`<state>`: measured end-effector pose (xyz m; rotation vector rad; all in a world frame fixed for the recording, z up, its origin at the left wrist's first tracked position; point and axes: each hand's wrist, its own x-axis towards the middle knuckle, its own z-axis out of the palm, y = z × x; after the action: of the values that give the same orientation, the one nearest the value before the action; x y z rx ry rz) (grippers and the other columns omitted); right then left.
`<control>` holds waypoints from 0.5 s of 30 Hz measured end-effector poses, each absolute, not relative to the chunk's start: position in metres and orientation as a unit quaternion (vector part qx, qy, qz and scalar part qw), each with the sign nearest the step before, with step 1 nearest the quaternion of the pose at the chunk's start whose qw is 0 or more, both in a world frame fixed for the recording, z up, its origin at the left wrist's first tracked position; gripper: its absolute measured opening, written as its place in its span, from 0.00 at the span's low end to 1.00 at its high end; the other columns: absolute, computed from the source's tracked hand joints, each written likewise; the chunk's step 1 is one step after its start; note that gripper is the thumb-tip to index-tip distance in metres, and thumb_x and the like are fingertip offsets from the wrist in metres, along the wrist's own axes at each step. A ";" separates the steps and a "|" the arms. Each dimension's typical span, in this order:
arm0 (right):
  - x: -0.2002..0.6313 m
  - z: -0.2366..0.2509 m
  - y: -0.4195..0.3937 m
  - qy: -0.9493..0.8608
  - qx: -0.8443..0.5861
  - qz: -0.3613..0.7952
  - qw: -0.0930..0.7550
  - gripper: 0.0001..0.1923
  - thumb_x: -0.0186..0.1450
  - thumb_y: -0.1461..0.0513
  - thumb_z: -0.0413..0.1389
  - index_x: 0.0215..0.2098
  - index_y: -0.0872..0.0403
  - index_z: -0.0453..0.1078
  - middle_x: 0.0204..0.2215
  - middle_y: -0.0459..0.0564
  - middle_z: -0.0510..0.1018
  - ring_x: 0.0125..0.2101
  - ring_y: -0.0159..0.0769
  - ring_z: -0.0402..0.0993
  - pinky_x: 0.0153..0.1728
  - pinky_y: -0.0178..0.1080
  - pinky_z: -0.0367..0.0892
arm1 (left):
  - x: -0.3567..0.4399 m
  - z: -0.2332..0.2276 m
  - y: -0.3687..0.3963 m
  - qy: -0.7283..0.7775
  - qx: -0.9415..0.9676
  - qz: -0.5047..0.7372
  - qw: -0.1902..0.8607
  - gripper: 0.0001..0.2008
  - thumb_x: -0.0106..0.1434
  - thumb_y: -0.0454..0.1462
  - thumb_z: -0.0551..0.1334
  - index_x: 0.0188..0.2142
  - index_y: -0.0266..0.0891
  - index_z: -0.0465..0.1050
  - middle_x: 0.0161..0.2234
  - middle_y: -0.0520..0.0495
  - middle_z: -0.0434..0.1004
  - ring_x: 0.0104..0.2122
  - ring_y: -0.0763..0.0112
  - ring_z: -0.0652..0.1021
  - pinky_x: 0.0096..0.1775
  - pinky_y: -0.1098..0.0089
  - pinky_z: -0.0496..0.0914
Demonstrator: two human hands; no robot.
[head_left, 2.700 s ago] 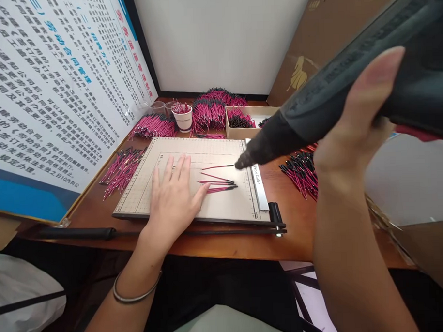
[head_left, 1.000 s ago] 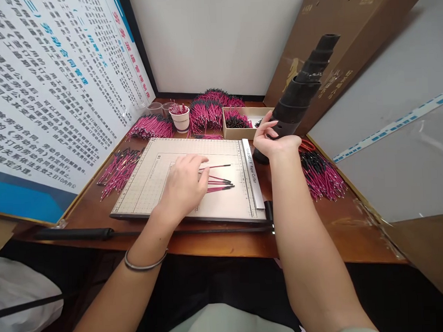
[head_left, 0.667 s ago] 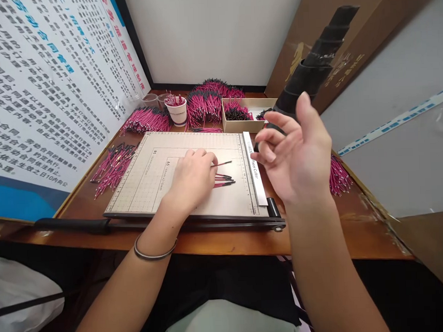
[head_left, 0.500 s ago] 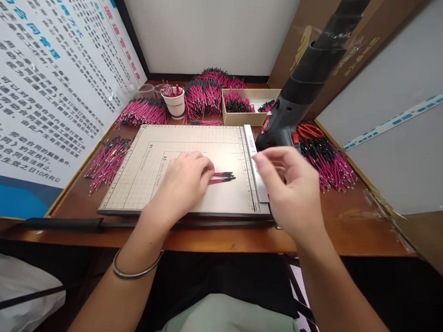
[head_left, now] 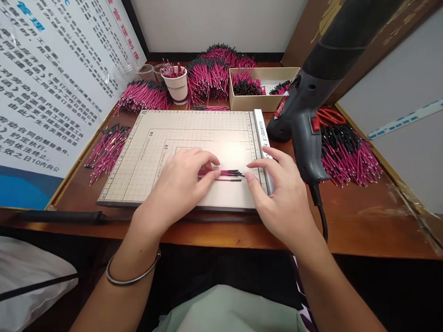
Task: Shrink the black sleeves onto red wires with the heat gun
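Several short pink wires with black sleeved ends [head_left: 232, 173] lie on the gridded bed of a paper cutter [head_left: 201, 120]. My left hand [head_left: 185, 179] rests on the bed with its fingers curled over these wires and the thumb beside them; their other ends are hidden under it. One wire lies slightly apart, nearer the front edge. My right hand [head_left: 280, 188] is at the black ends, thumb and fingers apart, with nothing visible between them. It partly covers the white strip [head_left: 261, 128] along the cutter's right side.
A heat gun [head_left: 303, 119] with a red switch stands right of the cutter, its cable hanging forward. Piles of pink wires [head_left: 209, 79] lie behind, left and right. A paper cup [head_left: 176, 87], a shallow box [head_left: 265, 104] and red-handled pliers or scissors [head_left: 330, 116] are nearby.
My right hand has come down and left to the wires' black ends, its fingers spreading. My left hand stays over the wires. The camera view has shifted a little.
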<state>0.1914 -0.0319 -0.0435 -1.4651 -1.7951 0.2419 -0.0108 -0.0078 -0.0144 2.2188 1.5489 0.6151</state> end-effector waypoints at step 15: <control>0.193 -0.041 -0.035 -0.704 -0.584 0.132 0.383 0.11 0.65 0.61 0.53 0.44 0.49 0.75 0.59 0.55 0.77 0.61 0.51 0.73 0.62 0.59 0.67 | -0.014 -0.010 -0.009 0.528 0.794 0.237 0.185 0.10 0.70 0.42 0.61 0.39 0.41 0.78 0.40 0.48 0.82 0.42 0.61 0.78 0.47 0.63 0.70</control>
<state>0.1926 -0.0349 -0.0406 -1.4877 -1.7941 0.3353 -0.0143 -0.0086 -0.0100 2.2373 1.4873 0.6688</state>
